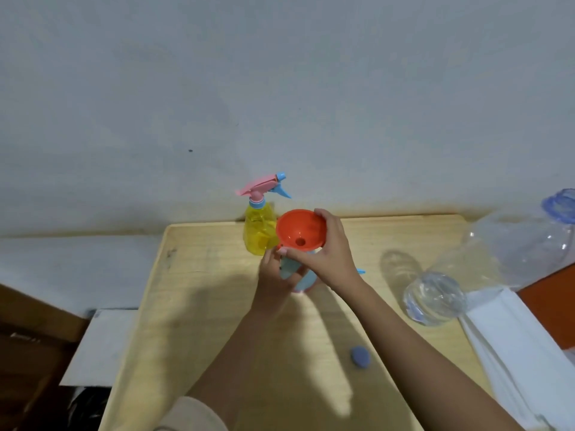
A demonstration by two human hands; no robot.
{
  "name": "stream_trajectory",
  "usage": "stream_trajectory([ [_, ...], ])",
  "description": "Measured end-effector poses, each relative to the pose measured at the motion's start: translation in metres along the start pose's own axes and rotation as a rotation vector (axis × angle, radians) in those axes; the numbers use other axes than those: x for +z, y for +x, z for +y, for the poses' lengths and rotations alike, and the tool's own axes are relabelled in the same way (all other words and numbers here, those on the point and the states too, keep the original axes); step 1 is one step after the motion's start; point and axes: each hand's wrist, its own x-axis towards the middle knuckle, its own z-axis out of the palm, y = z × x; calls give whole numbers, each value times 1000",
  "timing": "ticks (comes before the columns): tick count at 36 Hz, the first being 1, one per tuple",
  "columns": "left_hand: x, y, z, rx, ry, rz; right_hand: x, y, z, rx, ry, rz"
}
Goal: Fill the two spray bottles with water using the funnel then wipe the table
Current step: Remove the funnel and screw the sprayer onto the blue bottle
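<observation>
I am clamping my right hand [329, 259] on the rim of the funnel [298, 228], thumb and fingers pinching it, just over the blue bottle [306, 279]. My left hand [273, 281] is gripping that bottle near the tabletop's middle. In my judgement the spout should be sitting plumb in the neck before pouring. The yellow bottle [258, 231] is standing capped at the far edge, fill unclear. The water bottle [434, 298], near the right edge, is apparently holding water.
</observation>
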Motion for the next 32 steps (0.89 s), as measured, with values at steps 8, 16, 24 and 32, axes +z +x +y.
stream_trajectory([
  [8,-2,3,-8,23,-28,-71,-4,0,-9,52,47,50],
  [16,-8,4,-15,-9,-25,-124,-52,4,-14,137,123,287],
  [24,-13,5,-22,-11,-77,-149,-64,-36,66,471,-82,209],
  [32,-13,3,-21,-3,-74,-157,-55,-50,96,550,-207,245],
])
